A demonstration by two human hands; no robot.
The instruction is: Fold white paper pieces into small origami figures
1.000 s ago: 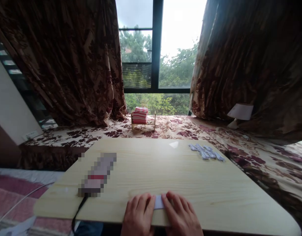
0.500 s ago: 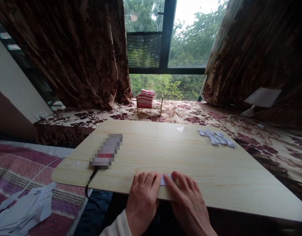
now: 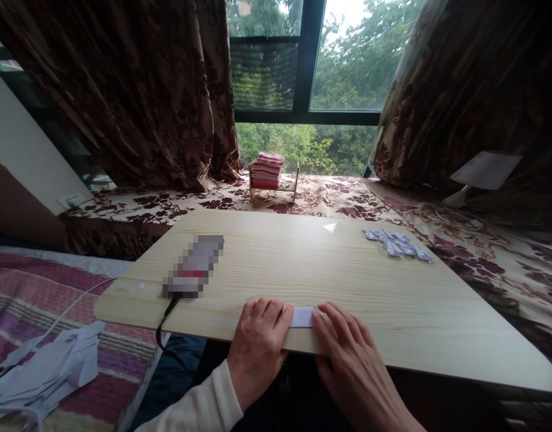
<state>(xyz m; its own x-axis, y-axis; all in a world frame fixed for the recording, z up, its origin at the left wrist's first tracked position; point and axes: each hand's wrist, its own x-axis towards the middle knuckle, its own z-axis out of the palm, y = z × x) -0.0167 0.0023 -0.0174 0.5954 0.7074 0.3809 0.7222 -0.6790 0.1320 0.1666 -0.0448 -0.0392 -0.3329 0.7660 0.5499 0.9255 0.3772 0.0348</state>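
A small folded strip of white paper point(image 3: 302, 317) lies on the wooden table near its front edge, between my two hands. My left hand point(image 3: 260, 345) is closed with thumb and fingertips on the strip's left end. At the opposite end, my right hand point(image 3: 348, 342) has its fingers bent together over the paper, partly hiding it. Several small folded paper pieces point(image 3: 396, 243) are grouped at the table's far right.
A blurred-out device point(image 3: 195, 267) with a black strap rests on the table's left. Paper strips point(image 3: 55, 372) are heaped on the striped bedspread. Beyond the table point(image 3: 276, 258), a small wooden rack point(image 3: 273, 186) holds folded red-and-white cloth; a lamp point(image 3: 485, 171) stands right.
My right thumb has slid to the right off the strip's middle, so more white paper shows between my hands. The view has tilted slightly downward.
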